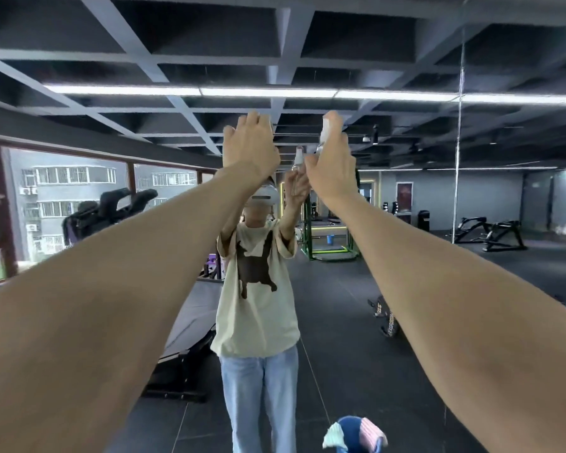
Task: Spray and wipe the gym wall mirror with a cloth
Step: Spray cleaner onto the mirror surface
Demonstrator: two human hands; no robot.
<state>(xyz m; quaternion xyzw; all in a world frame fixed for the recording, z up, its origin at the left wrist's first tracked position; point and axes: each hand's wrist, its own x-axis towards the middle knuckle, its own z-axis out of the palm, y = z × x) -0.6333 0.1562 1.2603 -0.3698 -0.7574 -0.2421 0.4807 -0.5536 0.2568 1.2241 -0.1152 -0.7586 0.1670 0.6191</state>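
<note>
The wall mirror (415, 197) fills the view ahead and reflects me and the gym. My right hand (330, 165) is raised high and grips a small clear spray bottle (325, 129) with a white nozzle, its index finger on top of the nozzle. The bottle's reflection shows just left of that hand. My left hand (250, 143) is raised beside it with its fingers pointing up and nothing visible in it. It is close to the glass, and whether it touches the glass cannot be told. A light blue cloth (334, 434) and a pink cloth (371, 431) hang on a blue bucket.
The blue bucket (350, 426) stands on the dark floor at the bottom, just right of centre. A vertical mirror seam (458, 158) runs at the right. Reflected in the glass are gym machines, weight plates on the floor, a treadmill and windows at the left.
</note>
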